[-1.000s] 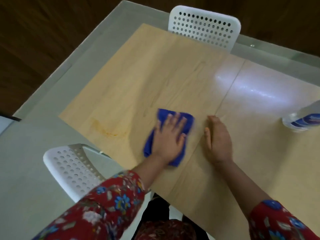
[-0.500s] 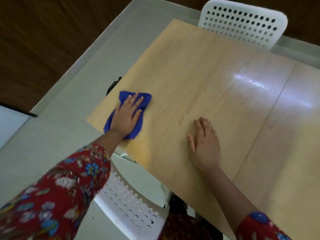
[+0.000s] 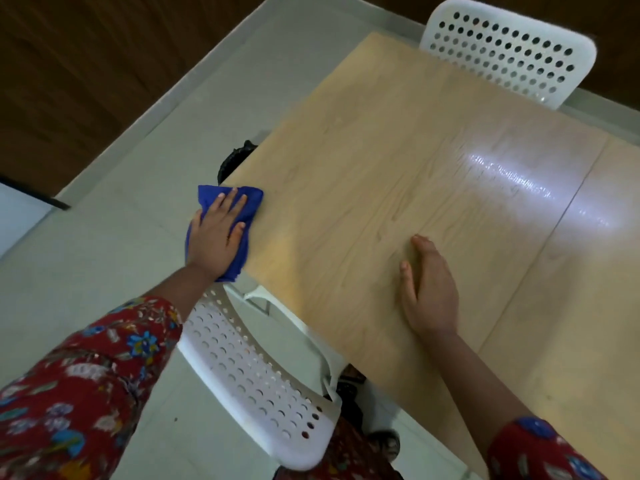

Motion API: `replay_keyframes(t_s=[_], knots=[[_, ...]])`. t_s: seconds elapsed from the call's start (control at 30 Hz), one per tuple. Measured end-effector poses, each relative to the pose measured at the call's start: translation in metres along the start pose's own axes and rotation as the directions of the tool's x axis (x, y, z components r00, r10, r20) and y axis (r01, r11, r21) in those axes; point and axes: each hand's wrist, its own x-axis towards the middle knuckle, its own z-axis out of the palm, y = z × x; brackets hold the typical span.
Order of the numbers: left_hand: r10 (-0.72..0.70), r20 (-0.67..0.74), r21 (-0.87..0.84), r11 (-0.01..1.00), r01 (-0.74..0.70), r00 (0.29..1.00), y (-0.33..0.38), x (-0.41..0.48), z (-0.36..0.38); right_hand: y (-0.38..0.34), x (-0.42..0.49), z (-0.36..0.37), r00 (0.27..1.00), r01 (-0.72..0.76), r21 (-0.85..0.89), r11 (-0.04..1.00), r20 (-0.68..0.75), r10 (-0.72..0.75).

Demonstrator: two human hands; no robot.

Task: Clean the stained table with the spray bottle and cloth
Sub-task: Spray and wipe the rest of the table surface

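My left hand (image 3: 216, 237) lies flat with straight fingers on the blue cloth (image 3: 251, 200), pressing it onto the left corner of the light wooden table (image 3: 398, 150); part of the cloth hangs over the table's edge. My right hand (image 3: 429, 289) rests palm down on the tabletop near the front edge, fingers straight, holding nothing. No stain shows on the wood around the cloth. The spray bottle is out of view.
A white perforated chair (image 3: 256, 386) stands tucked at the table's near edge below my left arm. A second white perforated chair (image 3: 509, 53) stands at the far side. A dark object (image 3: 233, 159) sits on the grey floor beside the table's left corner.
My left hand has slid the cloth leftward across the table to its left corner, partly over the edge. The orange stain and the spray bottle are no longer in view. My right hand stays flat.
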Motion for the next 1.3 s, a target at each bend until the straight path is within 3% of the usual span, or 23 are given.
replay_keyframes(t_s=[0.17,0.27,0.33,0.4,0.47,0.53,0.6,0.67,0.73,0.83,0.9,0.97,1.13,1.2,1.3], knots=[[0.074,0.025,0.001,0.997,-0.074,0.997,0.129,-0.078,0.03,0.002,-0.005,-0.002,0.992,-0.079,0.153,0.985,-0.089,0.093],[0.331,0.068,-0.062,0.943,-0.328,0.941,0.18,-0.127,0.045,0.003,-0.006,-0.001,0.989,-0.102,0.169,0.98,-0.09,0.119],[0.444,0.068,-0.03,0.896,-0.443,0.893,0.166,-0.122,0.038,0.003,-0.007,0.0,0.994,-0.079,0.133,0.988,-0.067,0.088],[0.345,0.064,0.034,0.937,-0.348,0.936,0.13,-0.096,0.029,0.003,-0.006,-0.001,0.997,-0.063,0.113,0.992,-0.043,0.068],[0.087,0.059,0.028,0.996,-0.089,0.994,0.088,-0.06,0.018,0.005,-0.007,0.0,0.997,-0.057,0.099,0.993,-0.038,0.061],[-0.093,0.019,0.022,0.995,0.093,0.995,0.069,-0.039,0.01,0.004,-0.007,0.0,0.998,-0.046,0.086,0.995,-0.039,0.049],[-0.138,0.013,0.031,0.99,0.138,0.99,0.089,-0.04,0.016,0.002,-0.006,0.0,1.0,-0.027,0.078,0.997,-0.015,0.028],[0.028,0.045,0.025,0.999,-0.029,0.999,0.127,-0.066,0.027,0.001,-0.006,0.0,1.0,-0.006,0.067,0.998,0.003,0.006],[0.253,0.09,-0.001,0.967,-0.254,0.963,0.152,-0.1,0.035,0.001,-0.007,0.0,1.0,-0.005,0.071,0.997,0.006,0.005],[0.37,0.106,0.006,0.928,-0.373,0.923,0.125,-0.09,0.03,0.003,-0.005,-0.001,1.0,-0.014,0.068,0.998,-0.009,0.014],[0.246,0.071,-0.003,0.969,-0.246,0.967,0.086,-0.058,0.022,0.004,-0.005,0.0,1.0,-0.015,0.066,0.998,-0.011,0.016],[0.022,0.046,-0.014,1.0,-0.021,0.999,0.043,-0.021,0.01,0.007,-0.005,0.001,1.0,-0.008,0.072,0.997,-0.013,0.009],[-0.333,0.015,-0.044,0.942,0.333,0.943,0.022,0.031,0.001,0.008,-0.002,0.0,1.0,-0.015,0.111,0.994,-0.016,0.017],[-0.364,0.018,-0.044,0.93,0.364,0.931,0.045,0.029,0.006,0.006,-0.003,-0.002,0.999,-0.014,0.188,0.982,-0.041,0.022],[-0.235,0.018,-0.02,0.972,0.235,0.972,0.084,0.003,0.013,0.005,-0.006,-0.01,0.987,-0.021,0.412,0.911,-0.138,0.086]])
